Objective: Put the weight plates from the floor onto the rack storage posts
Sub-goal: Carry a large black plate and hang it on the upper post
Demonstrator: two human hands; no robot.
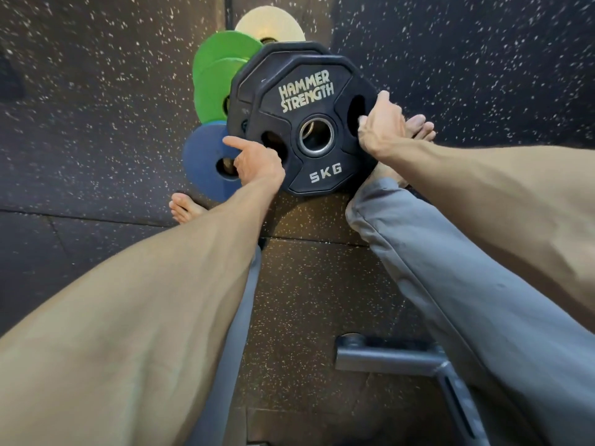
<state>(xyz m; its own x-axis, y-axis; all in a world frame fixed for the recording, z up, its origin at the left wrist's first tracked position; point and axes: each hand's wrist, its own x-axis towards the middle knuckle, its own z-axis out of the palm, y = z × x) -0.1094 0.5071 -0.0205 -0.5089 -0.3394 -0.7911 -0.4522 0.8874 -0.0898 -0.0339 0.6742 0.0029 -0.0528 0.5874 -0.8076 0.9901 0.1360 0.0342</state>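
Both arms reach down and forward, bare to the wrist, one to each side of the black plate marked "HAMMER STRENGTH" and "5KG". The left hand is at the plate's lower left edge: its fingers curl into the grip hole there, while one digit lies straight out along the rim. The right hand grips the opposite edge, knuckles up, with its fingers hooked into the right-hand slot. The plate faces the camera, tilted slightly, held between the two hands above the speckled floor.

Directly behind it a second black plate shows, offset to the upper left; whether the two touch cannot be told. Green plates, a blue plate and a cream plate lie overlapping on the floor just beyond. A bare left foot stands near the blue plate; the right foot shows beside the right hand. A grey rack base lies on the floor near the bottom of the view.
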